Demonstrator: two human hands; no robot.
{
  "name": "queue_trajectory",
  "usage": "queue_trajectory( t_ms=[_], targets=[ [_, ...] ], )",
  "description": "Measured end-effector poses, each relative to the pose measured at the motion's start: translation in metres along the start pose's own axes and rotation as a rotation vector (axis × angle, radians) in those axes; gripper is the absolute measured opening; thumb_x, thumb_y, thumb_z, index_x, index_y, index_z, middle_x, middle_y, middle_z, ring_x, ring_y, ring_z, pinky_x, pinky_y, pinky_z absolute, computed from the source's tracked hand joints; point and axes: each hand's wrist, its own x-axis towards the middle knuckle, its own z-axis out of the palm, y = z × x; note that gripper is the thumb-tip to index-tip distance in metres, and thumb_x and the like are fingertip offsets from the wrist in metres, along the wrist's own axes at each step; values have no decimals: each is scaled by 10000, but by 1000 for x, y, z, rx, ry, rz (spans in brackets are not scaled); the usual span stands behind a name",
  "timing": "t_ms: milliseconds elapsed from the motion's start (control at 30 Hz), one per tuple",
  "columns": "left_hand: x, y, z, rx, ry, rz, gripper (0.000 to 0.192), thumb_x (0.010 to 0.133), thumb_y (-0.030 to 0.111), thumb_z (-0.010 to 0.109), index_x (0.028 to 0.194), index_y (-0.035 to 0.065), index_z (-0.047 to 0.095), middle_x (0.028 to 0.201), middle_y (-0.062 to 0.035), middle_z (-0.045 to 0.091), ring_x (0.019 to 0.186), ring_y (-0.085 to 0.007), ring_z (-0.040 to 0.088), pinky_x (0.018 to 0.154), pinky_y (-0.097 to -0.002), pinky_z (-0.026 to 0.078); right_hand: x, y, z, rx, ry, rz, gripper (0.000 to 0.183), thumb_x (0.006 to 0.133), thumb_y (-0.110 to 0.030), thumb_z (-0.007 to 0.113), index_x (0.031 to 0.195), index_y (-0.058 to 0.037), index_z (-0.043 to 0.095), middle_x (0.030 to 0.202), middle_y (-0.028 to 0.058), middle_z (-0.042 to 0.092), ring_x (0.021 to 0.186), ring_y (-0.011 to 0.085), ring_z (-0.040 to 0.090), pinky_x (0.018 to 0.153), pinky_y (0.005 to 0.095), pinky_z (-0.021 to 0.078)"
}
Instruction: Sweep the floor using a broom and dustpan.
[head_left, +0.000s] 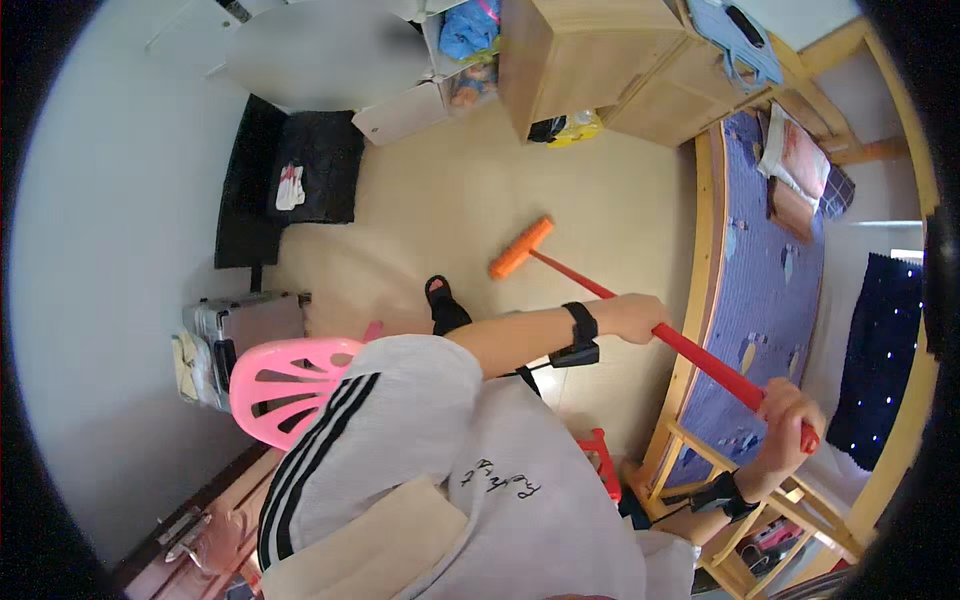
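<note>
My left hand (634, 319) grips the middle of a red pole (709, 361), its arm reaching across in front of my body. Further up, near the capped end of the pole, my right hand (791, 427) is closed around it. The pole slants down to a fuzzy orange mop head (521, 248), which appears to rest on the tiled floor (450, 195). A black strap with a small dark box circles my left wrist; another dark strap is on the right. One sandalled foot (438, 291) shows left of the mop head.
A lower bunk with a purple sheet (772, 300) runs along the right, with a wooden ladder (720, 465). Wooden cabinets (600, 60) stand ahead. Left are a black chair (319, 165), a silver case (262, 322) and a pink plastic chair (292, 382). A red plastic stool (604, 457) is close by.
</note>
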Motion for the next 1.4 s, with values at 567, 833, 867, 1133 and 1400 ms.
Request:
queue_trajectory(
  t_ms=[567, 833, 867, 1133, 1400],
  targets=[
    [-66, -224, -15, 405, 453, -324, 401, 598, -11, 613, 990, 3, 528, 1021, -177, 498, 1010, -355, 448, 973, -462, 280, -28, 240, 154, 133, 254, 155, 118, 846, -35, 509, 751, 24, 547, 812, 72, 598, 732, 112, 527, 685, 237, 427],
    [-10, -134, 36, 125, 176, -64, 361, 643, 15, 628, 982, 120, 560, 1023, -108, 555, 1027, -293, 478, 891, -420, 353, -64, 140, 44, -97, 417, 364, 207, 867, -117, 512, 721, 19, 567, 762, 86, 614, 668, 104, 527, 650, 247, 437],
    [-3, -112, 35, 88, 136, -3, 317, 667, 22, 613, 966, 116, 569, 1004, -109, 568, 996, -280, 505, 840, -394, 390, -61, 113, 31, -109, 413, 355, 209, 863, -106, 513, 701, 17, 557, 741, 91, 606, 657, 118, 527, 643, 261, 438],
    [24, -13, 44, -197, -35, 64, 144, 672, 67, 547, 808, 62, 595, 729, -137, 596, 707, -302, 572, 629, -383, 442, -39, 6, 4, 107, 290, 110, 35, 818, 13, 490, 798, -10, 474, 606, 72, 484, 558, 163, 457, 561, 295, 392],
    [22, -13, -52, 163, 129, 42, 137, 647, 42, 533, 772, 68, 585, 703, -155, 583, 718, -342, 571, 623, -426, 438, 23, 12, -6, 392, 256, -121, 297, 857, -140, 448, 576, -118, 356, 479, -23, 337, 423, 120, 302, 497, 295, 291]
  ],
)
